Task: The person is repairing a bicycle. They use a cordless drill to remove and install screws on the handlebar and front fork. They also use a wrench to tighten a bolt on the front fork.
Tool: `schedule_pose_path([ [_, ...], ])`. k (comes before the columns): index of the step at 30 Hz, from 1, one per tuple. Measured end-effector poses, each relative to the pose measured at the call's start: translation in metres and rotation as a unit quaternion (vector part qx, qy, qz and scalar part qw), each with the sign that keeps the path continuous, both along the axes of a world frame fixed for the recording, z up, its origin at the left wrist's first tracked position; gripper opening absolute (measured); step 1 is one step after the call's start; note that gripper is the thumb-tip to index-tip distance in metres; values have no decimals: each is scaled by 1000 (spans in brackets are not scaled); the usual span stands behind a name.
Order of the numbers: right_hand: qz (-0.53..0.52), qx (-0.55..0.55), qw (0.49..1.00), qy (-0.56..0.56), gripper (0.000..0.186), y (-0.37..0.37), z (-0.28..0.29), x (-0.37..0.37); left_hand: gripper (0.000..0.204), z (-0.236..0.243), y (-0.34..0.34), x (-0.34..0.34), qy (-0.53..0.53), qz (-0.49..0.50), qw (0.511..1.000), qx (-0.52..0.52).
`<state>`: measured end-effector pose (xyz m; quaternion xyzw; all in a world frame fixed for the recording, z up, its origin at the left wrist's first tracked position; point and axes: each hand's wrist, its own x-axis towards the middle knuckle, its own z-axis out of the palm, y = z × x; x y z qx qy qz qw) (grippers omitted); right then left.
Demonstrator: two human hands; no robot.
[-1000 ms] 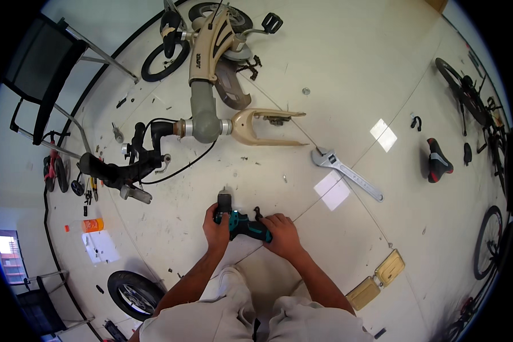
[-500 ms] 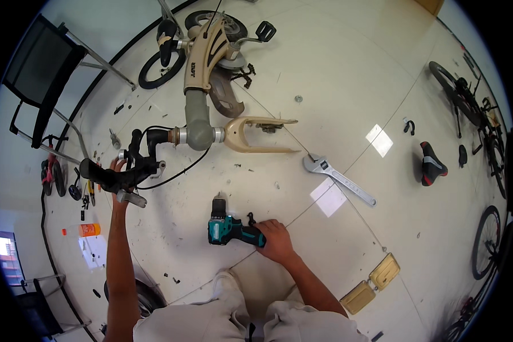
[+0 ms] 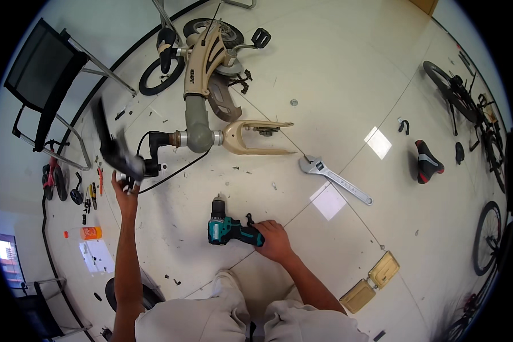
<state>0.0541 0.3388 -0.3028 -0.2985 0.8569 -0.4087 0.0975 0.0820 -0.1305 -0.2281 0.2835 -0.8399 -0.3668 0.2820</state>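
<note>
A beige folding-bike frame (image 3: 198, 68) lies on the floor, joined by a grey head tube (image 3: 199, 128) to a beige front fork (image 3: 239, 138). At the stem's left end, the black handlebar (image 3: 113, 145) is smeared by motion. My left hand (image 3: 125, 196) is closed at its near end, by small metal fittings; the exact part gripped is unclear. My right hand (image 3: 275, 239) wraps round the handle base of a teal and black cordless drill (image 3: 225, 229), which lies on its side on the tiles, chuck pointing away from me.
Right of the drill lies a large adjustable wrench (image 3: 339, 181). Yellow pedals (image 3: 370, 282), a black saddle (image 3: 427, 162) and another bike (image 3: 467, 105) are farther right. A bottle (image 3: 88, 233), loose tools (image 3: 93, 194) and a black chair (image 3: 45, 68) stand or lie left. Small bolts are scattered about.
The handlebar has swung up and away, its grip end now pointing to the far left. My left hand has shifted slightly nearer and right. My right hand and the drill stay put.
</note>
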Motion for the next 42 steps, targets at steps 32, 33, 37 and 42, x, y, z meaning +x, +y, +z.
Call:
schedule_pose_path([
  [32,44,2,999,-29,61,-5,14,-3,62,36,40,80,-128,-104,950,264],
  [33,53,4,998,-41,64,-1,18,-5,63,54,59,76,-125,-152,939,282],
  [37,-35,-76,995,-50,75,-6,37,-32,64,102,97,78,-83,-207,921,318],
  [42,-147,-98,967,185,66,-55,72,-150,73,143,130,63,-9,-228,883,411],
])
